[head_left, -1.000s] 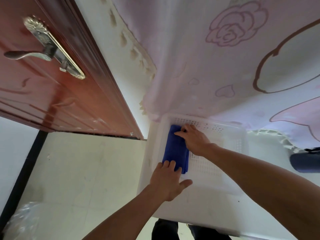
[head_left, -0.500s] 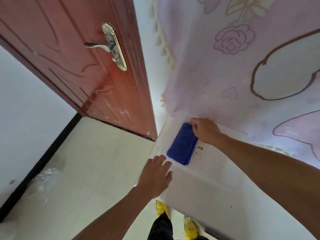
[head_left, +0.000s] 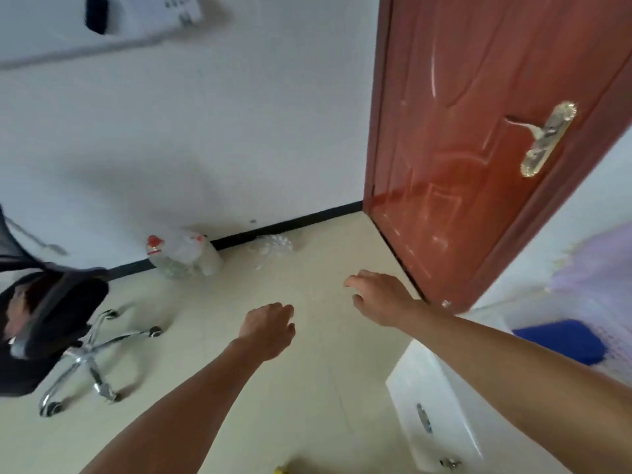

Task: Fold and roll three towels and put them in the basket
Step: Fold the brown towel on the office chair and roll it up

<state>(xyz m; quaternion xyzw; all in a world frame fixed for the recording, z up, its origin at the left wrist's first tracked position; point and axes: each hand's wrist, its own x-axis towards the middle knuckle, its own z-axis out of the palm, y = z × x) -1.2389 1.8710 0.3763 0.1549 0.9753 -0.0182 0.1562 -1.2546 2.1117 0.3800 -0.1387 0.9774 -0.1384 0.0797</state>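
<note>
left hand (head_left: 268,330) and right hand (head_left: 379,299) empty, fingers loosely curled; blue towel (head_left: 561,340) off to their right, nearer right hand

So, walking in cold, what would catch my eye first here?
The red-brown door with its brass handle fills the upper right. In the middle, the left hand and right hand hang empty over the pale floor, while a blue towel lies at the far right edge.

Nothing here can be read; the white panel (head_left: 150,12) high on the wall (head_left: 222,114) bears dark marks, all too blurred to make out.
</note>
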